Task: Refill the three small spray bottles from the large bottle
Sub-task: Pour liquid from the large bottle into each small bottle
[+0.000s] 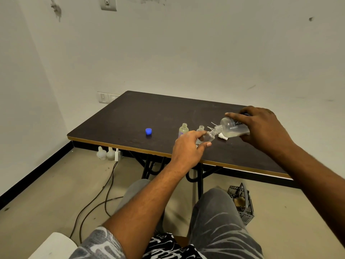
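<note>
My right hand (261,126) grips the large clear bottle (232,128), tipped on its side with its mouth pointing left and liquid pooled along its lower side. Its mouth meets the neck of a small clear spray bottle (210,137), which my left hand (188,148) holds tilted between thumb and fingers. Two more small bottles stand uncapped on the dark table (130,116): one with a purple label (183,130), and a clear one (201,128) partly hidden behind my left hand. White spray tops with thin tubes (222,136) lie under the large bottle.
A blue cap (148,131) lies on the table to the left of the bottles. Under the table are black folding legs, two white jugs (105,153), cables on the floor, and a grey plastic basket (242,204) to the right of my knees.
</note>
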